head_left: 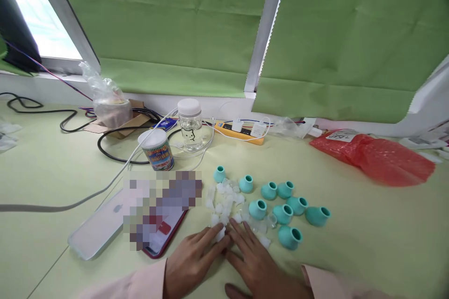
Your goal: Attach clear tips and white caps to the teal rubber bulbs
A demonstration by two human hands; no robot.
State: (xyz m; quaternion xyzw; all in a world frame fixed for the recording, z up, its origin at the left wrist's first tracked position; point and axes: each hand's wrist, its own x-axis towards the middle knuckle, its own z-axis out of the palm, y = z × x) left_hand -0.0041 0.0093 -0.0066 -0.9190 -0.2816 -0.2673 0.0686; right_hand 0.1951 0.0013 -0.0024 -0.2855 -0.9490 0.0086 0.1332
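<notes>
My left hand (pixel 196 254) is low in the middle of the view, its thumb and forefinger closed around a small whitish translucent piece (pixel 220 233). My right hand (pixel 257 261) lies beside it, fingers stretched out and apart, the tips touching or close to the loose pieces. A scattered heap of small translucent white pieces (pixel 227 196) spreads beyond both hands; whether they are plastic or silicone I cannot tell. To the right stand several teal flask-shaped pieces (pixel 257 210) with round openings, some tilted toward me. My fingers hide part of the nearest loose pieces.
Left of my hands lie a pale phone (pixel 101 229) and a red-edged phone (pixel 164 233), partly blurred. Behind are a noodle cup (pixel 159 154), a lidded clear jar (pixel 191 131), white cables and a yellow power strip (pixel 242 134). A red plastic bag (pixel 386 156) lies right.
</notes>
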